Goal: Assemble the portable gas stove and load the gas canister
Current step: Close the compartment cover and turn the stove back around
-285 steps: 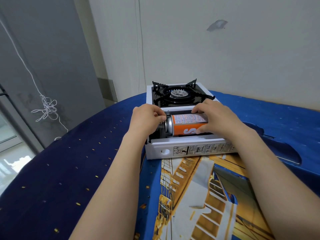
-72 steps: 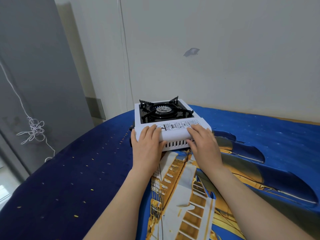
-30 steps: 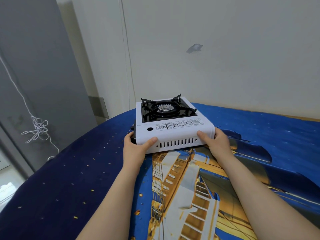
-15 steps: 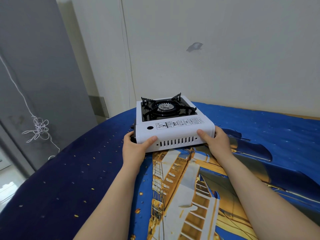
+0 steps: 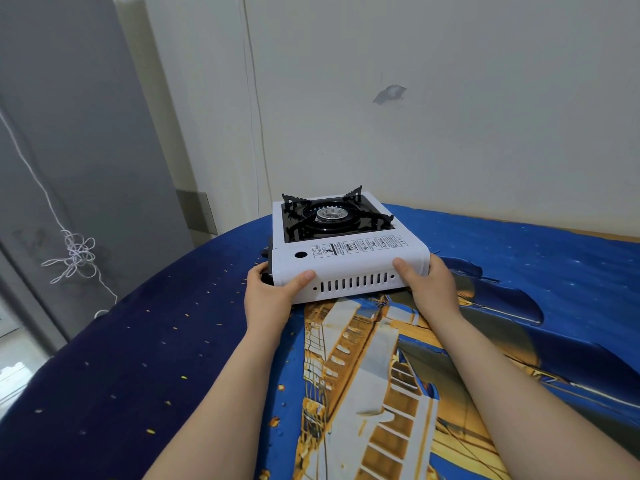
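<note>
White stove (image 5: 349, 261) upright on blue cloth, canister lid closed.

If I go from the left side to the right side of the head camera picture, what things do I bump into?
First the tangled white string → left hand → white metal portable gas stove → right hand.

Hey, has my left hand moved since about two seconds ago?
Yes. The left hand has slid off the stove top, leftward and down, and now grips its near left corner, thumb on the vented side.
</note>
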Motion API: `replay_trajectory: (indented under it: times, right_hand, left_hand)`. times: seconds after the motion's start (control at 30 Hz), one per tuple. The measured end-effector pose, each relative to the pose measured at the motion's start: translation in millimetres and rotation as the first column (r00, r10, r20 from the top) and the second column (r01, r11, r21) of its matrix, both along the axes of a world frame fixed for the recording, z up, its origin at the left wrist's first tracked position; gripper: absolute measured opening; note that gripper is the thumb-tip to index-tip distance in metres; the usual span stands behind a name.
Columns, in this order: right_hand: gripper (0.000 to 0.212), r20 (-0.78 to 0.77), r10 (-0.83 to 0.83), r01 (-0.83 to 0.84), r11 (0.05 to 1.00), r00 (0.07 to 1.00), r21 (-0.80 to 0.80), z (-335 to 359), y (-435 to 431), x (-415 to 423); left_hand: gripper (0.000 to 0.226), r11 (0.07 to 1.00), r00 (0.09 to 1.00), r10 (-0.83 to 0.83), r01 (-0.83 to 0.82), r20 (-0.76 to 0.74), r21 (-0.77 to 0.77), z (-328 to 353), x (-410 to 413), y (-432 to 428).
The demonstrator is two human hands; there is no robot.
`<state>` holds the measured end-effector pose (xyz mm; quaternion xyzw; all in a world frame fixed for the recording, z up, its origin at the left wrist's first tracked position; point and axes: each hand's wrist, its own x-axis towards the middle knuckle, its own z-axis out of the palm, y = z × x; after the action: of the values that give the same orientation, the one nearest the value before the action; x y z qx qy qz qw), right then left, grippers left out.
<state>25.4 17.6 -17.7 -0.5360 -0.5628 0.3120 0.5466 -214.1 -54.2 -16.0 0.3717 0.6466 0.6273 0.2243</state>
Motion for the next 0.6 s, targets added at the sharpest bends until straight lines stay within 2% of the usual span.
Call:
replay_trajectory:
  times: [0.13, 0.27, 0.37, 0.47, 0.6]
  right_hand:
    - [0.05, -0.158, -0.17, 0.16, 0.984, 0.973, -0.075, 2.7, -6.3, -16.3]
    - [0.061, -0.363, -0.287, 0.215, 0.95, 0.886, -0.226, 13.7, -11.7, -34.4]
    - [0.068, -0.497, -0.297, 0.184, 0.947, 0.815, -0.264, 17.9, -18.2, -46.9]
    - [0.067, -0.595, -0.279, 0.118, 0.948, 0.753, -0.295, 18.4, -28.5, -64.5]
    - [0.075, -0.644, -0.214, 0.038, 0.96, 0.735, -0.276, 16.9, -43.9, -88.9]
  left_hand:
    - [0.094, 1.0, 1.0, 0.016, -0.016, 0.017, -0.014, 3.3, 13.3, -0.8]
    - [0.087, 0.999, 0.999, 0.031, -0.029, 0.043, -0.032, 7.5, 31.5, -6.1]
    - [0.082, 0.997, 0.998, 0.043, -0.04, 0.037, -0.065, 10.1, 47.3, -9.7]
    - [0.078, 0.996, 0.999, 0.049, -0.048, 0.015, -0.08, 12.2, 60.9, -12.8]
    - [0.067, 0.995, 0.999, 0.043, -0.04, 0.031, -0.094, 17.0, 73.8, -15.5]
